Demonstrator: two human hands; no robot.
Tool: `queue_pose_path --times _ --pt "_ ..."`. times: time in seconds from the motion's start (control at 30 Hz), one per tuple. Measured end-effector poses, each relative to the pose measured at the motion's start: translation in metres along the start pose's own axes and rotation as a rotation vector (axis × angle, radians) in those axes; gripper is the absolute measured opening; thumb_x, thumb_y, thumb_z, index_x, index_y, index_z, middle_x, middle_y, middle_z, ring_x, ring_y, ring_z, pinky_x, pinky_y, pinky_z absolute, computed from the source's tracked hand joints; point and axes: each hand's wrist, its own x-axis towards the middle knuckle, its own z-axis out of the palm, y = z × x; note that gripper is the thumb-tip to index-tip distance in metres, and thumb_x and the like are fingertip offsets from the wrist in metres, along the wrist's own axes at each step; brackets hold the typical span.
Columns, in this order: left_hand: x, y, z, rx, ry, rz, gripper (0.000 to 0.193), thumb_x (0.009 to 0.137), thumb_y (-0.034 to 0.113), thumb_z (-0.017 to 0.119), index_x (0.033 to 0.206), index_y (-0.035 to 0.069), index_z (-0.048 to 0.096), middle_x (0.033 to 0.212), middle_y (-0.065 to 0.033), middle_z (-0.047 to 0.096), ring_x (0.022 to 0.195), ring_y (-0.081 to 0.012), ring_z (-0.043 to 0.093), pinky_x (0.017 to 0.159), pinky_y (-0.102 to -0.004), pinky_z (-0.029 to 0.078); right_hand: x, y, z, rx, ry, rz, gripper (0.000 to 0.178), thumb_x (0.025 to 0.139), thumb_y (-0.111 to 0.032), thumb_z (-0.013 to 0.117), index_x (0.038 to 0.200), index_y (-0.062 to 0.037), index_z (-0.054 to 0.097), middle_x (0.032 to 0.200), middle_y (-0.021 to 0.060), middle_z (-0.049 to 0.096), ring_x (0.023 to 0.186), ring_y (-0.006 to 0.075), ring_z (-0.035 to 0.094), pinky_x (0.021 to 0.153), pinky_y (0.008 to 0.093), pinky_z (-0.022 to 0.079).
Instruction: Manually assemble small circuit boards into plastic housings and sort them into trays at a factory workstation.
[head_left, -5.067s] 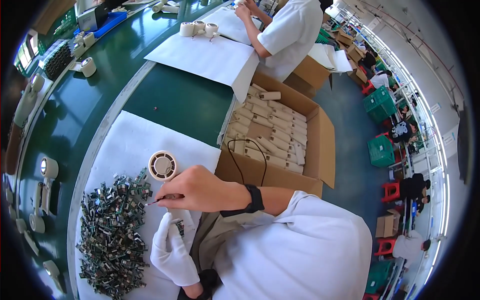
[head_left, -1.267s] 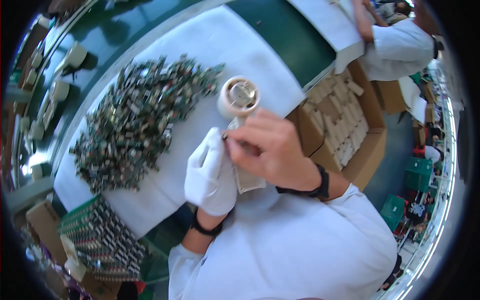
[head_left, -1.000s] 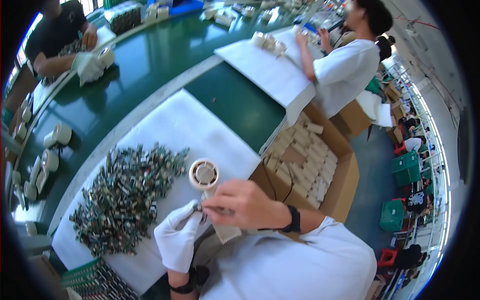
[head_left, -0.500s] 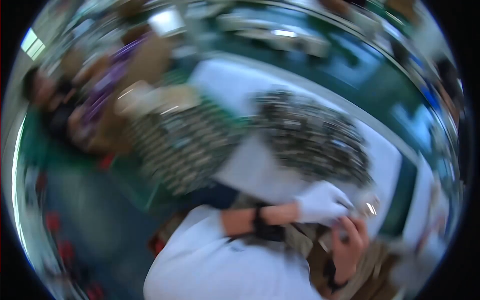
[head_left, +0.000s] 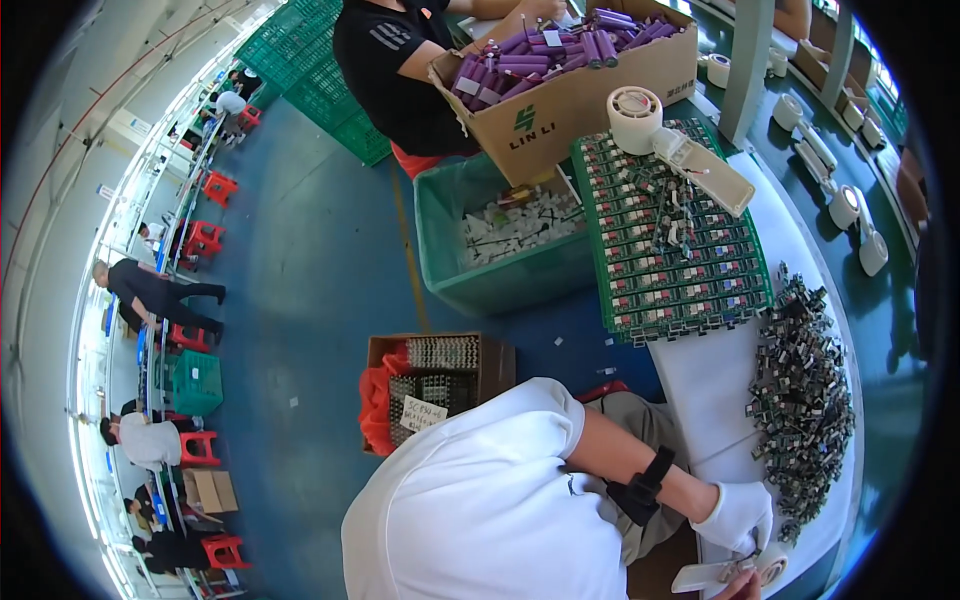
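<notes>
At the lower right, my left hand [head_left: 738,517] wears a white glove and its fingers are pinched together over an open white handheld fan [head_left: 772,567]. What lies between those fingertips is too small to make out. My right hand [head_left: 741,587], bare-fingered and mostly cut off by the lower edge, is closed at the fan's neck, just below the left. The fan's round head points right and its pale handle [head_left: 697,577] sticks out left. Beyond my hands, a long heap of small circuit boards [head_left: 805,390] covers the white table [head_left: 700,400].
Farther up are green circuit board panels [head_left: 680,240] with another open fan [head_left: 636,118] on top. A cardboard box [head_left: 570,125] of purple battery cells stands beside a green bin [head_left: 480,290]. Left of me sits a carton [head_left: 497,375] of metal parts. A co-worker [head_left: 390,70] sits beyond.
My view has swung round to the left and sharpened from a blur, so my hands now appear lower and farther right. They stay close together at the white fan.
</notes>
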Motion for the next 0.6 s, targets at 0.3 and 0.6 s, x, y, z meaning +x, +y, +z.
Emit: queue_pose_path --times 0.3,0.6 --pt "-0.014 0.038 -0.036 0.07 -0.051 -0.084 0.021 0.088 0.013 0.072 0.108 0.006 0.076 0.095 -0.0175 0.073 0.087 -0.0297 0.073 0.078 -0.0364 0.057 0.0 -0.032 0.015 0.024 -0.055 0.027 0.011 0.092 -0.006 0.07 0.1 0.0013 0.073 0.091 0.0144 0.071 0.075 0.0244 0.065 0.067 0.0317 0.052" --pt "-0.002 0.05 -0.029 -0.145 -0.241 -0.46 0.027 0.096 -0.004 0.066 0.123 -0.004 0.069 0.112 -0.0103 0.073 0.1 -0.0147 0.07 0.087 -0.029 0.06 -0.007 -0.024 0.013 0.179 0.069 0.161 0.008 0.087 -0.003 0.075 0.095 -0.0025 0.075 0.078 0.0033 0.064 0.059 0.0079 0.054 0.052 0.023 0.04"
